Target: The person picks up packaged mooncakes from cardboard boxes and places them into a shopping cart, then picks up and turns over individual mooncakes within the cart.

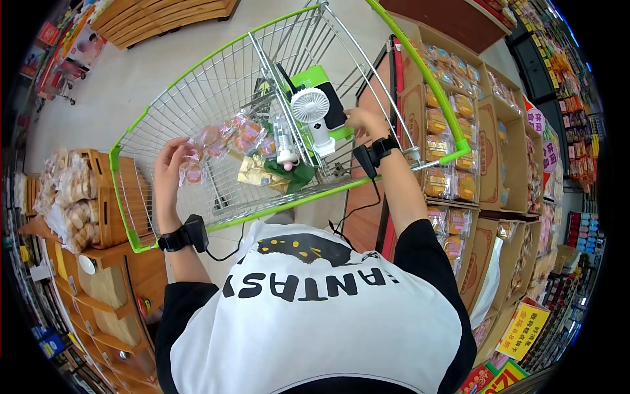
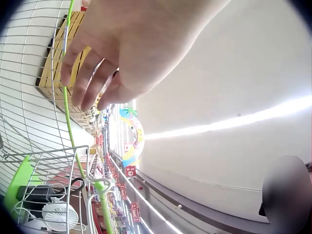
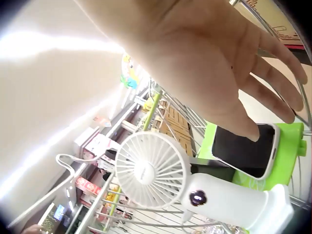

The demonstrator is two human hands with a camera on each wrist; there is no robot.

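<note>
A green-rimmed shopping cart (image 1: 216, 56) holds clear bags of round pastries (image 1: 244, 131), a gold packet (image 1: 261, 174) and, in the child-seat part, a white handheld fan (image 1: 311, 108) beside a dark-screened phone (image 3: 246, 148) on a green surface. The left hand (image 1: 172, 164) is over the cart's left part by the pastry bags, fingers loosely bent, holding nothing visible; in the left wrist view the hand (image 2: 117, 53) hangs relaxed. The right hand (image 1: 367, 123) is beside the phone. In the right wrist view the hand (image 3: 209, 68) has its fingers extended, thumb tip over the phone's edge; contact is unclear.
Boxes of packaged pastries (image 1: 449, 144) fill a display to the cart's right. At left stands a wooden rack (image 1: 108, 197) with bagged bread (image 1: 75, 210). A slatted wooden stand (image 1: 157, 20) is beyond the cart. Black cables run from both wrist cameras.
</note>
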